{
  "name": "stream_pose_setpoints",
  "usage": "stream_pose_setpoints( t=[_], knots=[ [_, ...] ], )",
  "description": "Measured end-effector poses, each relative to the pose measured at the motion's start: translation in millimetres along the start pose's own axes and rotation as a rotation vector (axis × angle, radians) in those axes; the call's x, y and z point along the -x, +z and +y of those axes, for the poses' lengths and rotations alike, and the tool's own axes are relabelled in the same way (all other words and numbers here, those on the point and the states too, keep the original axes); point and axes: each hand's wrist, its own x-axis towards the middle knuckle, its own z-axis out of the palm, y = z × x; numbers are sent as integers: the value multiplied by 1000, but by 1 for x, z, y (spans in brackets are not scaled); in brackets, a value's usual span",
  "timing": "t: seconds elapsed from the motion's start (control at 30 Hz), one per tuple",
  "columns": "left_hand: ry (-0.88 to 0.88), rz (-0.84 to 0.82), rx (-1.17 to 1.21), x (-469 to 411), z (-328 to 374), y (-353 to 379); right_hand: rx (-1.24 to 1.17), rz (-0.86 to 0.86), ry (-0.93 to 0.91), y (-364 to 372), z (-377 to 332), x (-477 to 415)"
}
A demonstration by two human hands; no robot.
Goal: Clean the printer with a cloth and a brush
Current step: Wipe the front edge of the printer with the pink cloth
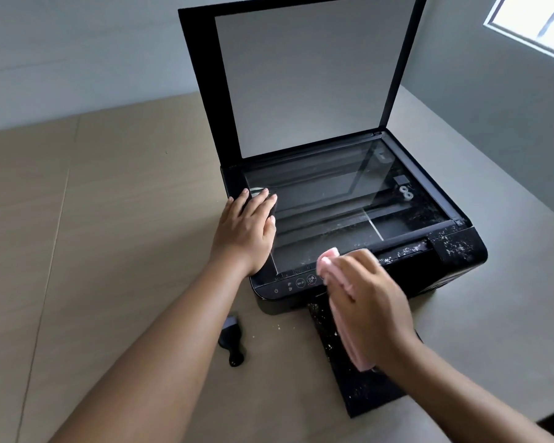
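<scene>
A black printer point(454, 266) stands on the table with its scanner lid point(301, 68) raised upright, showing the glass point(327, 199). White specks of dirt cover its right front edge and the output tray point(359, 388). My left hand point(247, 231) rests flat on the left edge of the scanner bed, fingers straight. My right hand point(371, 302) grips a folded pink cloth point(330, 262) at the front edge of the glass, above the control panel. A small black brush point(232, 340) lies on the table in front of the printer's left corner, untouched.
The beige table point(109, 219) stretches to the left and front. A grey wall runs behind and to the right, with a window point(538, 20) at the top right. A few white crumbs lie on the table near the brush.
</scene>
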Motion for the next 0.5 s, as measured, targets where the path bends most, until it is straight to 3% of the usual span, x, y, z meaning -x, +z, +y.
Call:
stream_pose_setpoints(
  t=[0.07, 0.2, 0.33, 0.5],
  knots=[
    [7, 4, -1, -2, -1, 1, 43, 7, 67, -1, 9, -8],
    [20, 18, -1, -3, -1, 1, 57, -154, -94, 0, 3, -12],
    [10, 15, 8, -3, 0, 1, 45, -72, 12, -4, 10, -23],
    [-3, 11, 13, -2, 1, 0, 51, -180, -75, -1, 1, -21]
  ],
)
